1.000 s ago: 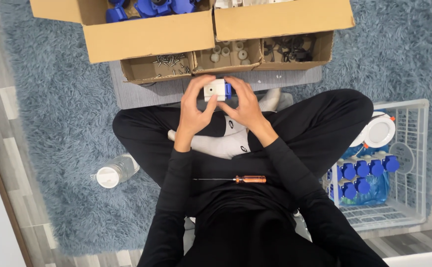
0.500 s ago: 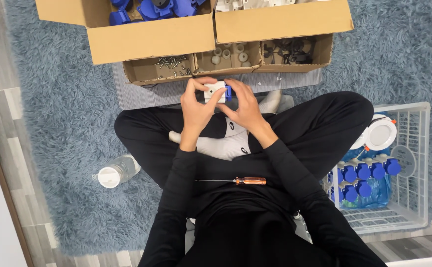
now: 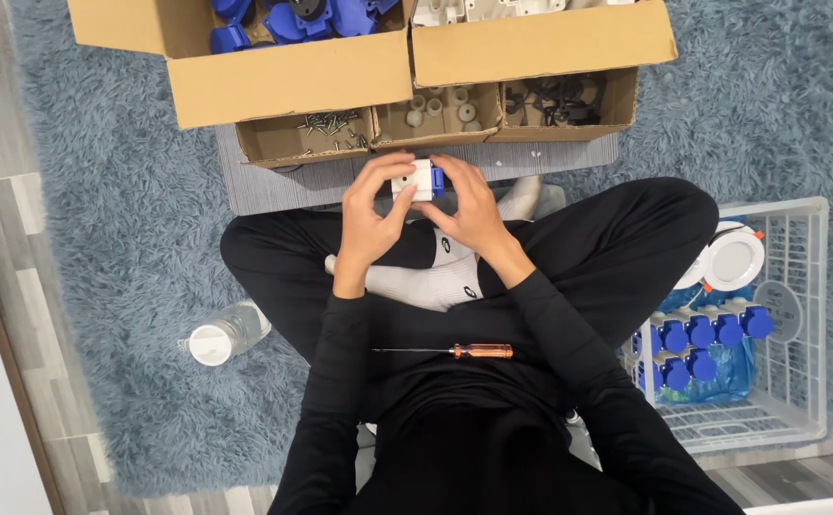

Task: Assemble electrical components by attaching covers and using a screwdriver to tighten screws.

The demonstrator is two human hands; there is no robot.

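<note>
I sit cross-legged on a blue rug and hold a small white and blue socket part [image 3: 417, 179] with both hands over my feet. My left hand [image 3: 370, 212] grips its left side with thumb and fingers. My right hand [image 3: 468, 208] closes around its right, blue end. A screwdriver [image 3: 454, 351] with an orange handle lies across my lap, untouched.
Ahead stand cardboard boxes: a large box [image 3: 283, 76] with blue parts, another [image 3: 540, 43] with white parts, and low trays of screws [image 3: 326, 129] and small fittings. A white wire basket [image 3: 798, 315] at my right holds assembled blue sockets. A clear bottle [image 3: 221, 336] lies at my left.
Both hands with the part have shifted slightly forward, toward the boxes; the grip looks the same.
</note>
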